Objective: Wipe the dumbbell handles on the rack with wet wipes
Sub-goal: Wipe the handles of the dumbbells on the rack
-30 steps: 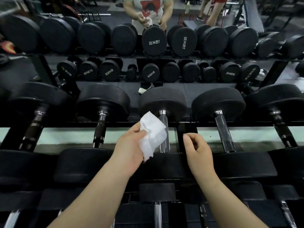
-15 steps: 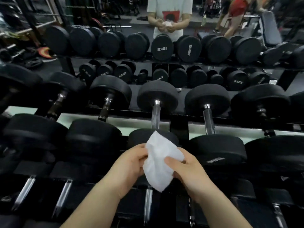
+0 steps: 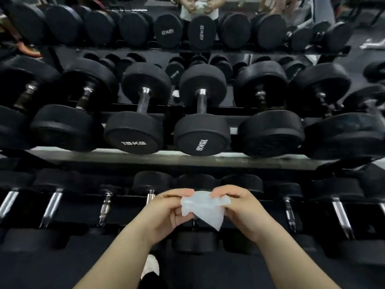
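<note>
I think I should spread the wipe (image 3: 205, 207) flat to a fresh side, then wrap it round the nearest handle (image 3: 150, 196) and rub the whole bar, end to end. My left hand (image 3: 166, 213) pinches the wipe's left edge and my right hand (image 3: 243, 211) pinches its right edge. The wipe hangs between them, over the low row of the rack (image 3: 83, 161). That handle sits just left of my left hand.

A single head-worn wide-angle camera looks forward and steeply down, close over the tiered dumbbell rack (image 3: 187, 161)
</note>
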